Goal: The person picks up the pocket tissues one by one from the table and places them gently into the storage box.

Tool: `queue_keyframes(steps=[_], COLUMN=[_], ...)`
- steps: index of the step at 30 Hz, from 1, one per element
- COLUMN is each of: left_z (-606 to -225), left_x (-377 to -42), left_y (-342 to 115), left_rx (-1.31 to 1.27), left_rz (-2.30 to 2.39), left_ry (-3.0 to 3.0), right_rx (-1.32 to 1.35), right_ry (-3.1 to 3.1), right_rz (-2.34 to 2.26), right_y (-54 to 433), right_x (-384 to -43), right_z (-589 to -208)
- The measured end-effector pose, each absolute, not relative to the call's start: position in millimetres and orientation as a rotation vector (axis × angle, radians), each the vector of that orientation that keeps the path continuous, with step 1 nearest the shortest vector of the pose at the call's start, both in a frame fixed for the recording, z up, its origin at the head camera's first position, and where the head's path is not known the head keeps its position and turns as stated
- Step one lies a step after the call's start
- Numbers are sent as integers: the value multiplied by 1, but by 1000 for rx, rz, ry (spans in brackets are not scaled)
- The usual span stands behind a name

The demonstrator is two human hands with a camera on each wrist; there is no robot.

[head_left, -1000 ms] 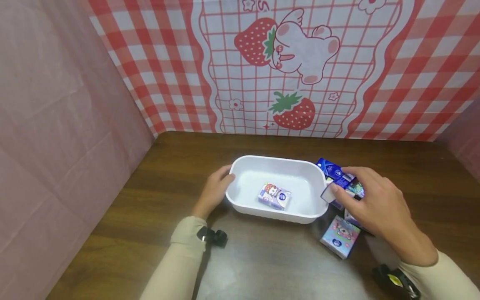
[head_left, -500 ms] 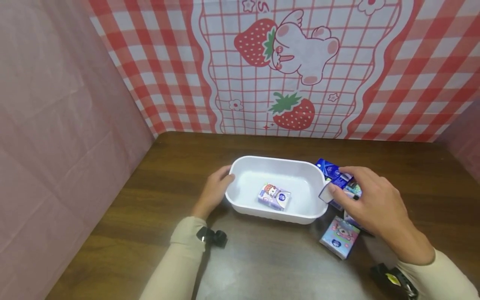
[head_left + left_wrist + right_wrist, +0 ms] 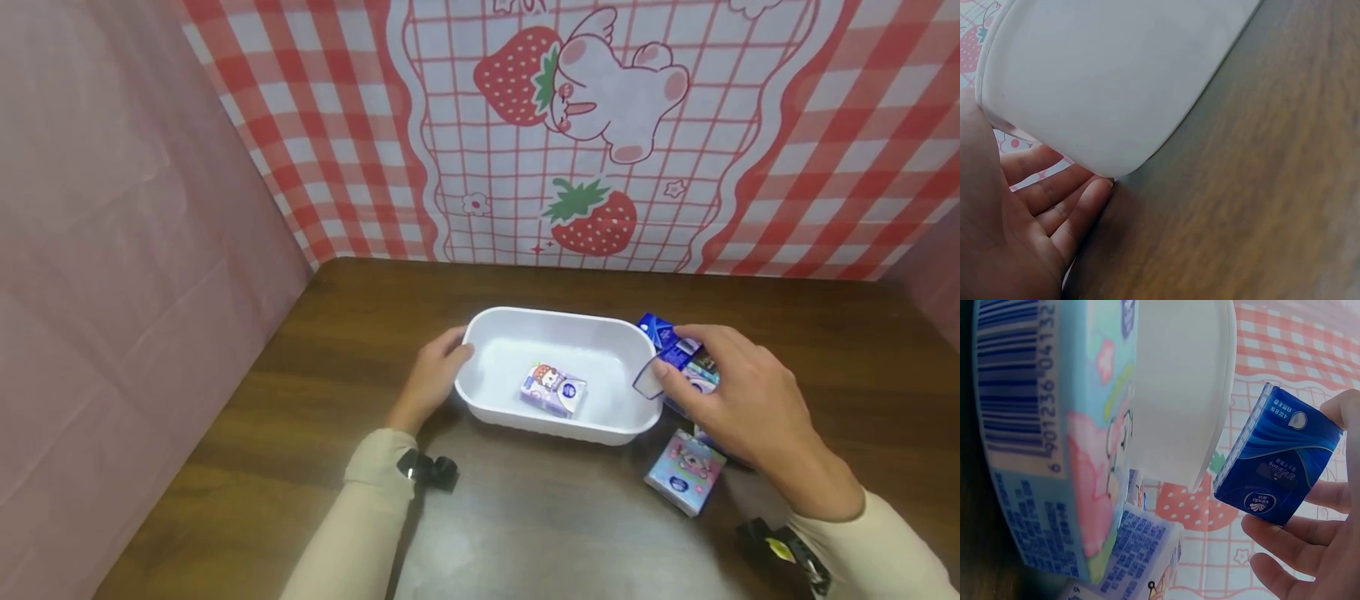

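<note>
My left hand grips the left end of a white plastic tub, thumb at the rim and fingers on the outside, as the left wrist view also shows. Lying in the tub is a purple-and-white tissue pack with a strawberry-hat character. My right hand holds a dark blue tissue pack between thumb and fingers, raised at the tub's right rim. Below that hand, a pastel tissue pack with a pink cartoon figure rests on the table.
Several more tissue packs lie right of the tub, partly hidden by the right hand; among them is another blue pack. The brown wooden table ends at a red-and-white checked cloth. A pink cloth hangs at the left.
My right hand has moved slightly left with the blue tissue pack, which now overlaps the tub's right rim in the head view. The left hand keeps its grip. The head view has shifted a little.
</note>
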State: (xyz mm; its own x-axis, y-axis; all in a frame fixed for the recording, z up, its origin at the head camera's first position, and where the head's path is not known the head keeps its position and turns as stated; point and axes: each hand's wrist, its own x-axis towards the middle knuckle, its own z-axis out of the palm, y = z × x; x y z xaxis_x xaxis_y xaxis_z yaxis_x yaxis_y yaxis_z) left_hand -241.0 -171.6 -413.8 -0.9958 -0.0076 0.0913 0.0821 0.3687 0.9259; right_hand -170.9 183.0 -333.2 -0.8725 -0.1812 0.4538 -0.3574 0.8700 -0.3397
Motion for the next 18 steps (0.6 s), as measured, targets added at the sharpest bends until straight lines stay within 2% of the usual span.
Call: queue_keyframes(steps=[18], left_z=[-413], left_x=[-241], left_y=[-171], left_rx=[-130], left_rz=[-1703], left_ry=[-2512], right_rx=[494], right_ry=[-2650], right_rz=[640], right_y=[165], right_x=[-174], right_z=[-332])
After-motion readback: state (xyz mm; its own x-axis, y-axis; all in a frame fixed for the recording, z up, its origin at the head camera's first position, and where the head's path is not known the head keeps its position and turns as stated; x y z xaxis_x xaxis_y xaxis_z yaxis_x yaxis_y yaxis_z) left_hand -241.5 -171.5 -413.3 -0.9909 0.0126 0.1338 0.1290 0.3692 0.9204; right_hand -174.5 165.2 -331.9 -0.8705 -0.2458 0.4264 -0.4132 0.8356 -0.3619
